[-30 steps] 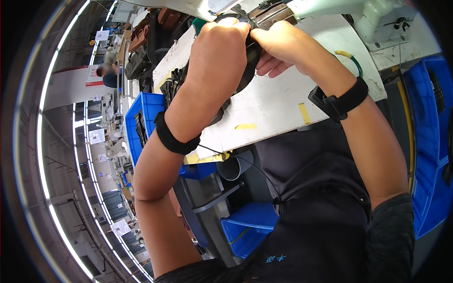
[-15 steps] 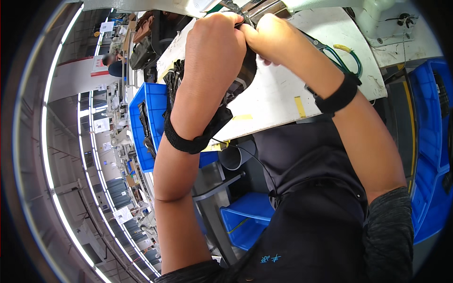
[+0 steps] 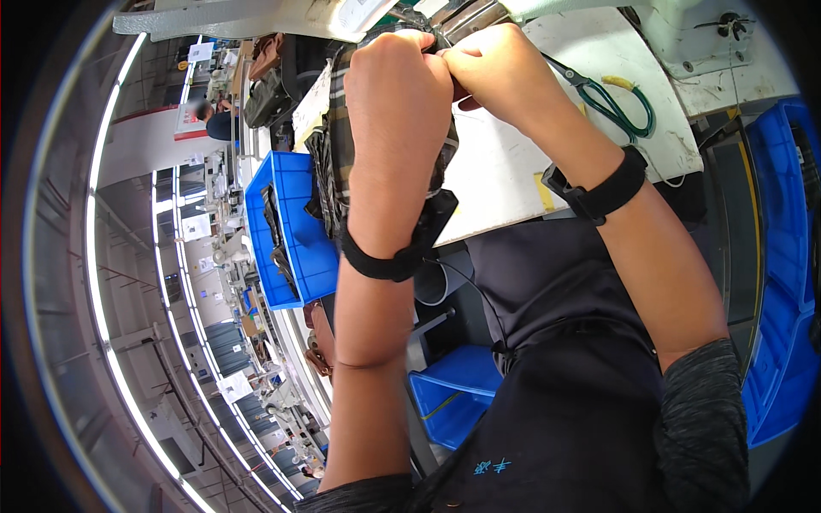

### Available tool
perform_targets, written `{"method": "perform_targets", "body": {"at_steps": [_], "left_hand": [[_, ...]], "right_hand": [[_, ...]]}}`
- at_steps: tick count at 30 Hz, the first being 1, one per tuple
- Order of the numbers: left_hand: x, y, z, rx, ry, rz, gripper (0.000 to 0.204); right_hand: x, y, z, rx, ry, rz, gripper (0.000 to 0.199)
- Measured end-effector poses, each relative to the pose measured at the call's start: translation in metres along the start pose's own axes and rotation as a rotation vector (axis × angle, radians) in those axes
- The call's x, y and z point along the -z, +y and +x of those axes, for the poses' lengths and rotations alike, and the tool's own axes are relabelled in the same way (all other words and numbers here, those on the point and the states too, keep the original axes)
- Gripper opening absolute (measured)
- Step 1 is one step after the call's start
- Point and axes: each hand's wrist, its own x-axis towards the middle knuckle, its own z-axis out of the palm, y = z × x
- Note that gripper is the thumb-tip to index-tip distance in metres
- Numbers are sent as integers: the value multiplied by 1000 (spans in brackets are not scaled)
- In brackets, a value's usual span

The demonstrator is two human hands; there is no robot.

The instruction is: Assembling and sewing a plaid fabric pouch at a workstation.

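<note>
My left hand (image 3: 398, 81) is closed on dark plaid fabric (image 3: 340, 137), close to the metal parts of a sewing machine (image 3: 469, 24) at the top of the view. Opposite it, my right hand (image 3: 498, 70) pinches at the fabric's edge, its fingertips almost touching the left hand's. The exact grip is partly hidden behind the fingers. Most of the fabric lies beneath my left hand and wrist and hangs over the table's left side. Black straps circle both wrists.
Green-handled scissors (image 3: 614, 107) lie on the white table (image 3: 487, 175), right of my right hand. A blue bin (image 3: 295, 235) with dark pieces stands left of the table. More blue bins (image 3: 782, 256) stand at the far right, and a blue crate (image 3: 457, 376) sits below the table.
My left forearm has swung to the right, and more of the plaid fabric shows to its left. Both hands stay close together at the machine. The view has shifted slightly.
</note>
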Motion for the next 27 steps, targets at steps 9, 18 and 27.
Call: {"method": "perform_targets", "body": {"at_steps": [9, 18, 27], "left_hand": [[-9, 18, -2, 145, 96, -48, 28], [0, -12, -26, 223, 8, -410, 26], [-53, -117, -84, 785, -235, -1405, 85]], "right_hand": [[5, -12, -15, -214, -66, 416, 27], [-2, 9, -10, 231, 230, -28, 27], [-7, 9, -19, -59, 69, 271, 22]]}}
